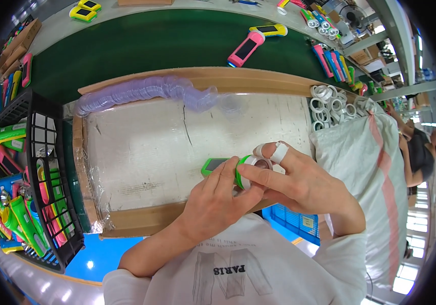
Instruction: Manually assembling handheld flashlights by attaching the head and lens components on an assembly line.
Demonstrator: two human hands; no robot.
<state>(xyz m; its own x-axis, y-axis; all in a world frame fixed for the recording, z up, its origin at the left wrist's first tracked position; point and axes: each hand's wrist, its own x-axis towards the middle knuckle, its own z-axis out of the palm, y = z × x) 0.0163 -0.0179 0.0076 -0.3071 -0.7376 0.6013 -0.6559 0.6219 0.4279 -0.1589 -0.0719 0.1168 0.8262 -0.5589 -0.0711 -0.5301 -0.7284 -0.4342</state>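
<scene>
Above the near middle of the tray, both hands meet around a green flashlight (213, 165) with a dark panel on its body. My left hand (212, 201) is closed round the body, its fingers near the green rim of the head. My right hand (307, 183) is closed at the wide end, thumb and fingers around the white ring (251, 161) there. White tape (280, 152) wraps one right finger. Something clear, perhaps a lens, shows at the head's opening, but fingers partly cover it.
Clear plastic discs (142, 91) lie in a long row along the tray's far edge. White rings (330, 104) lie beside a white sack (360, 168) at right. A black crate (35, 137) of colourful flashlights stands left. Beyond, a pink flashlight (246, 49) rests on the green belt (167, 38).
</scene>
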